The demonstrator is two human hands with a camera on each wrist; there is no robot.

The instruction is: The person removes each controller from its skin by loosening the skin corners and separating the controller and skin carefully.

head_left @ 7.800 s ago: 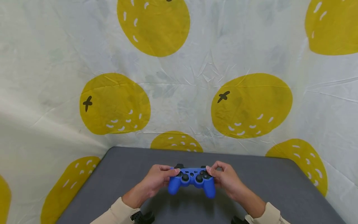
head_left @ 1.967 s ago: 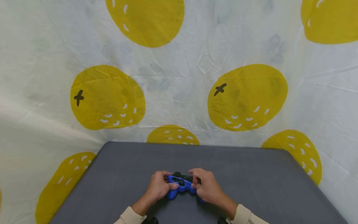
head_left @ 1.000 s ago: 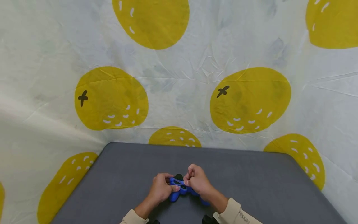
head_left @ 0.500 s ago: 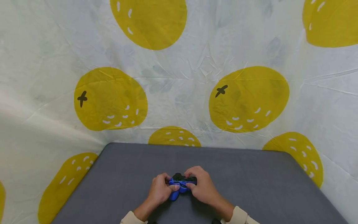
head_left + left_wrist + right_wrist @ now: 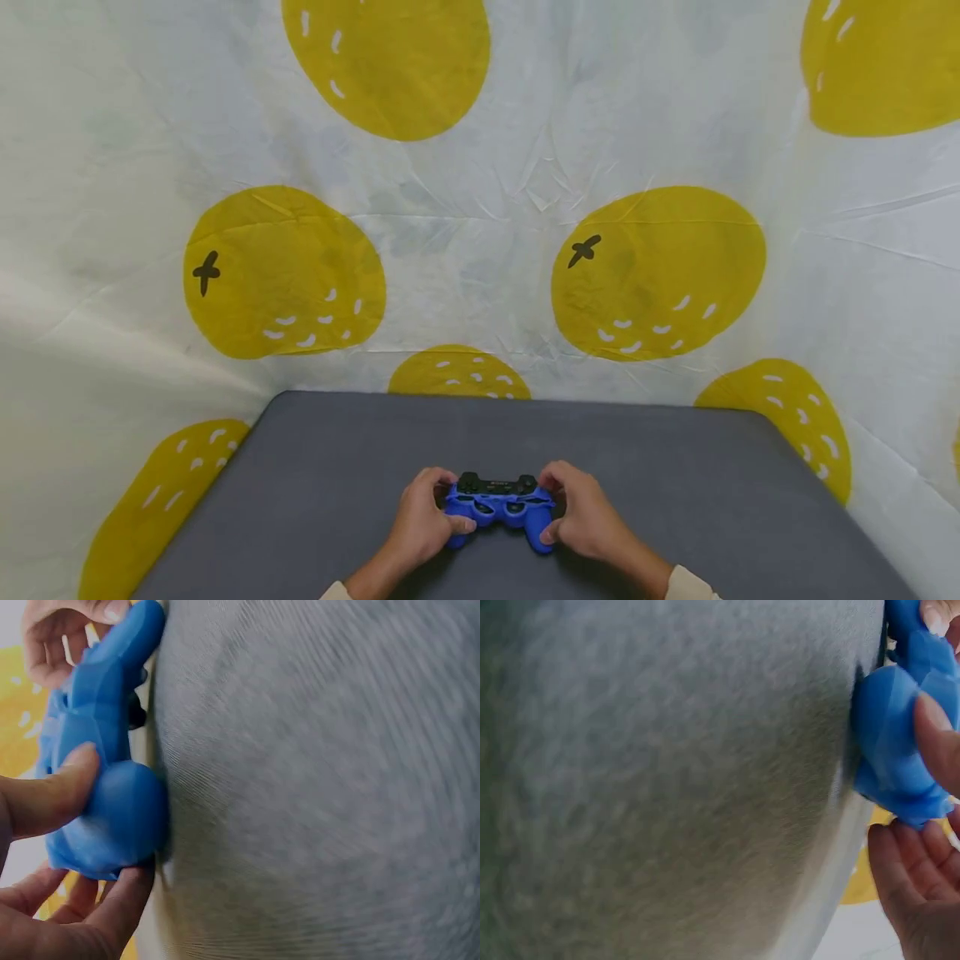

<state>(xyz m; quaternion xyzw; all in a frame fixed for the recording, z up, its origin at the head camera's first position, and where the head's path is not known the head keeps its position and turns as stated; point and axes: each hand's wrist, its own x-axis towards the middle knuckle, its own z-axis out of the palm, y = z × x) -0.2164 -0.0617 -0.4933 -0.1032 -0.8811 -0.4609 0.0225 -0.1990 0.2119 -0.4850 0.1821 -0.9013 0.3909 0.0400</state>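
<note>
In the head view, a game controller [image 5: 498, 486] in a blue rubbery cover [image 5: 510, 515] is low over the table's middle. Its black back edge and shoulder buttons show bare; the cover's upper edge stands loose below them. Dark gaps show at the cover's two round openings. My left hand [image 5: 422, 518] grips the left end, thumb on the handle and fingers behind. My right hand [image 5: 588, 512] holds the right end, thumb against that handle, index finger at the back corner. Both wrist views show thumb and fingers about the cover's bulging handle, close over the table.
The dark grey table [image 5: 637, 450] extends around the hands, its far corners rounded. Behind it and along the sides hangs a white cloth [image 5: 465, 275] printed with yellow fruit.
The cover, earlier fitted with both sticks poking through, now sits loose off the black back edge. My right hand has shifted from the controller's middle to its right end.
</note>
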